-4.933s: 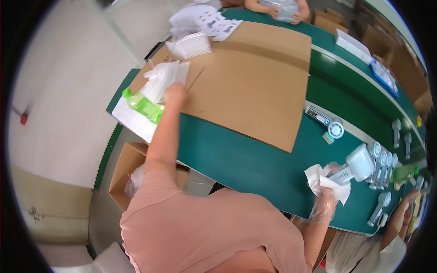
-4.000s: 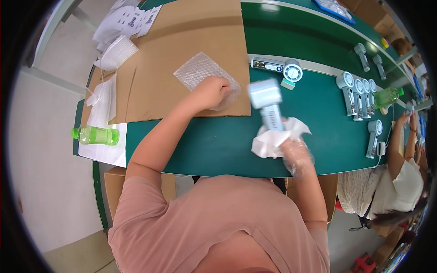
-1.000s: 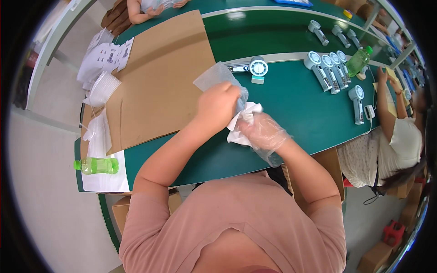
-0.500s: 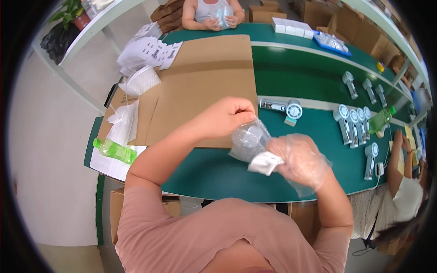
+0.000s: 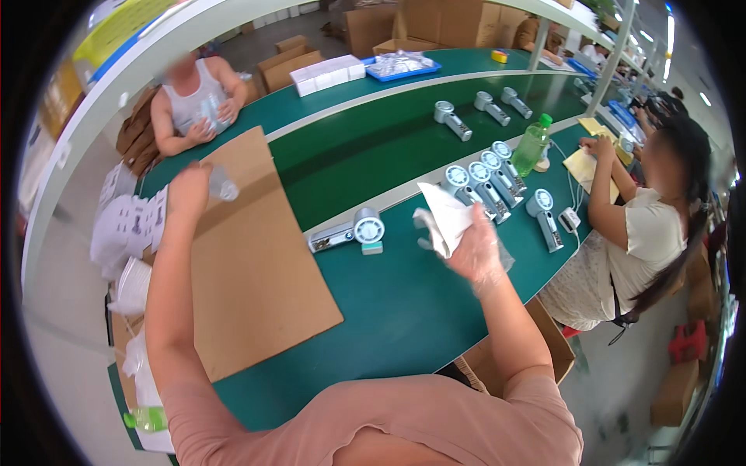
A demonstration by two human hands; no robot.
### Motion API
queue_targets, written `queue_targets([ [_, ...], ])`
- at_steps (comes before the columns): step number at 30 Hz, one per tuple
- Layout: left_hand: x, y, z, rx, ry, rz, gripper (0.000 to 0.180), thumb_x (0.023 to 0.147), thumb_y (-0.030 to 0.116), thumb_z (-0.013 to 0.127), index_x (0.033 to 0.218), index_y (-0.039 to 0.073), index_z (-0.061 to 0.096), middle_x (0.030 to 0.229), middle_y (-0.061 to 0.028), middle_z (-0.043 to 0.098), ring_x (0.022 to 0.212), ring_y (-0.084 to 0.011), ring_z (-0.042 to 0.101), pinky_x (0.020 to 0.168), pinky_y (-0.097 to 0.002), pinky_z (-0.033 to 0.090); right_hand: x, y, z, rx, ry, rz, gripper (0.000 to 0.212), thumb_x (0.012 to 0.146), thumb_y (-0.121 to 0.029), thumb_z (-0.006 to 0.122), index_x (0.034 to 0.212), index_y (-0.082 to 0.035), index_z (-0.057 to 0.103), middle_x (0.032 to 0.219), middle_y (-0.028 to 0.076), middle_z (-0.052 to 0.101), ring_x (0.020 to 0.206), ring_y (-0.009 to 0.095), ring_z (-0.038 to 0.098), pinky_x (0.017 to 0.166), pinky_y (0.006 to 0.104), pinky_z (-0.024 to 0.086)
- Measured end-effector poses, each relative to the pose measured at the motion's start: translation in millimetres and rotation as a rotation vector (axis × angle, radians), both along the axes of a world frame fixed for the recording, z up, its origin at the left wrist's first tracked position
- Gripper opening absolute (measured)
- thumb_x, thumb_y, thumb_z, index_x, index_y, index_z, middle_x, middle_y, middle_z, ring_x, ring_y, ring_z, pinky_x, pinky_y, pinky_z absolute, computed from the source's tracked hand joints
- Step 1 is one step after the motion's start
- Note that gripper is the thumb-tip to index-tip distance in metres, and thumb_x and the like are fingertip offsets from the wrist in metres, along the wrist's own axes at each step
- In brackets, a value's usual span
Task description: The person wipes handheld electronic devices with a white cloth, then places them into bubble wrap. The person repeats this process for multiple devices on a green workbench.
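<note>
My left hand is closed on a small clear plastic bag, held out over the far part of the brown cardboard sheet. Motion blurs the bag, so its contents cannot be made out. Farther right, my right hand, in a thin clear plastic glove, pinches a folded white cloth above the green table. Left of that hand lies a light-blue handheld fan with a small teal-and-white block beside it. Several more such fans lie beyond my right hand.
A green bottle stands by the fans, near a white plug with a cable. White printed sheets are piled on the left. A co-worker holds a clear bag opposite; another sits at right. A shelf frame spans overhead.
The view has turned right. My hands, together at the clear bag before, are now far apart: the left has carried the bag away over the cardboard, and the right keeps the white cloth.
</note>
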State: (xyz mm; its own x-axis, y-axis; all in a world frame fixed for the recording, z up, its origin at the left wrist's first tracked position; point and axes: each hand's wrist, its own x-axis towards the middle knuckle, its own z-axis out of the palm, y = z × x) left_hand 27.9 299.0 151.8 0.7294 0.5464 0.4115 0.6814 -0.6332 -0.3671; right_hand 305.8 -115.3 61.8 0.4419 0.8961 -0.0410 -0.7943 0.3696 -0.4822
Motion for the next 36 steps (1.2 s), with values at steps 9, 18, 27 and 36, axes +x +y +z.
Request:
queue_targets([
  [9, 1, 29, -138, -0.359, -0.310, 0.047, 0.029, 0.079, 0.002, 0.060, 0.108, 0.006, 0.057, 0.111, -0.0194, 0.056, 0.104, -0.0393, 0.055, 0.084, -0.0446, 0.048, 251, 27, 29, -0.388, -1.112, -0.715, 0.049, 0.099, -0.036, 0.039, 0.135, -0.001, 0.040, 0.130, 0.020, 0.052, 0.118, 0.035, 0.052, 0.103, 0.0401, 0.039],
  [18, -43, -45, -138, -0.494, -0.535, -0.077, 0.031, 0.079, -0.003, 0.059, 0.110, 0.001, 0.054, 0.120, -0.0201, 0.050, 0.113, -0.0375, 0.049, 0.096, -0.0409, 0.040, 337, 198, -28, -1.680, -2.018, 0.015, 0.058, 0.082, -0.039, 0.058, 0.127, -0.004, 0.054, 0.121, 0.020, 0.060, 0.113, 0.033, 0.058, 0.096, 0.0392, 0.045],
  [27, -15, -126, -104, -0.946, -0.893, -0.161, 0.023, 0.083, -0.004, 0.055, 0.106, 0.001, 0.055, 0.121, -0.0133, 0.054, 0.116, -0.0241, 0.050, 0.092, -0.0326, 0.041, 280, 181, 18, -1.280, -1.872, -0.035, 0.047, 0.089, -0.037, 0.053, 0.123, -0.004, 0.057, 0.110, 0.019, 0.065, 0.104, 0.030, 0.063, 0.086, 0.0345, 0.049],
  [36, 116, -271, -127, -2.274, -1.289, -0.699, 0.070, 0.095, 0.055, 0.041, 0.147, 0.011, 0.022, 0.144, -0.0078, 0.037, 0.127, -0.0262, 0.042, 0.106, -0.0453, 0.034, 1, 54, 15, -0.143, -0.967, 0.112, 0.035, 0.096, -0.023, 0.051, 0.124, -0.002, 0.051, 0.111, 0.013, 0.063, 0.102, 0.021, 0.060, 0.090, 0.0329, 0.046],
])
